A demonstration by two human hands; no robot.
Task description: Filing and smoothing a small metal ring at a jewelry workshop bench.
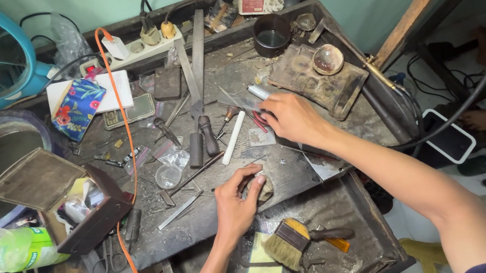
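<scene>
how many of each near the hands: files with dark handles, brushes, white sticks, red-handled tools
Dark-handled files: 2
Brushes: 1
White sticks: 1
Red-handled tools, at the right hand: 1
Total: 5
The left hand rests on a small grey lump, not counted.

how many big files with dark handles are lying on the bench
2. Both files lie side by side at the bench's middle, handles toward the person, left of the right hand. Clutter may hide smaller ones.
</scene>
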